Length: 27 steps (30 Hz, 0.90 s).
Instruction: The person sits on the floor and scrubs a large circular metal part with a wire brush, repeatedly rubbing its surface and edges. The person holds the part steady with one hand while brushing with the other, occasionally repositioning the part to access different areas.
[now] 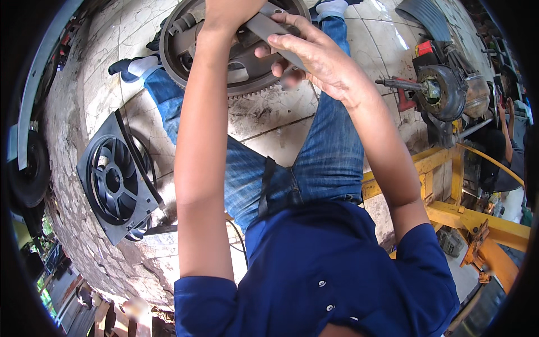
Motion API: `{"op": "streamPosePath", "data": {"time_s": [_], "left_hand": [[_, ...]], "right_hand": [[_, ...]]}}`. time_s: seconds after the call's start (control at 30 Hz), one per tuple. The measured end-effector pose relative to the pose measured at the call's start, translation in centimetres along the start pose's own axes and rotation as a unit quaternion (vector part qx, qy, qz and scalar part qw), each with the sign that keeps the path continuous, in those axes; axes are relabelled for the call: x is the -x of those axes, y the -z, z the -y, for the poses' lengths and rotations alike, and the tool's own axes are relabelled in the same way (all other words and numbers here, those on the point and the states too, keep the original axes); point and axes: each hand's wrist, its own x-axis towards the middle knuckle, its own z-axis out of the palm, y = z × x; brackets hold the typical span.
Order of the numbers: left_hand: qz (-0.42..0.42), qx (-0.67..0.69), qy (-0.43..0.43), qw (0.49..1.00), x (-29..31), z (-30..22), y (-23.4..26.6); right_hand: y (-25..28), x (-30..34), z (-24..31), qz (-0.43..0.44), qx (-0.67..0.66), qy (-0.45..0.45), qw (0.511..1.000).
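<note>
A large round flywheel (171, 59) with a toothed rim lies on the floor tiles at the top of the head view, between my lower legs. My right hand (320, 59) is above its right side, closed on a flat grey metal bar (269, 29) with the thumb along it and fingers curled beneath. The bar slants across the wheel, its upper end by my left hand. Only the back and wrist of my left hand (231, 12) show over the wheel; the frame's top edge cuts off its fingers, and whatever they touch is hidden.
A black radiator fan (115, 180) in its square frame sits on the left. To the right are a greasy hub assembly with a shaft (438, 92) and a yellow metal frame (443, 210). Another person's arm (507, 132) shows at the far right. A tire (31, 168) stands far left.
</note>
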Motion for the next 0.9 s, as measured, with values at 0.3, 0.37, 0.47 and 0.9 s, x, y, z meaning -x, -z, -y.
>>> {"op": "streamPosePath", "data": {"time_s": [0.3,0.37,0.47,0.9], "left_hand": [[0.067,-0.090,-0.030,0.993,-1.9,2.6,-1.1],[0.094,-0.067,-0.039,0.992,-1.7,1.1,-1.4],[0.110,-0.101,-0.126,0.981,0.3,-1.1,-0.8],[0.108,-0.062,-0.014,0.992,-1.9,-0.8,-1.8]], "right_hand": [[-1.6,-1.6,-0.1,-0.045,0.045,-0.003,0.998],[-1.7,-0.7,0.0,-0.041,-0.015,-0.014,0.999],[-1.3,2.2,-1.1,-0.019,-0.080,-0.027,0.996],[0.1,0.7,-1.2,-0.025,-0.006,0.002,1.000]]}}
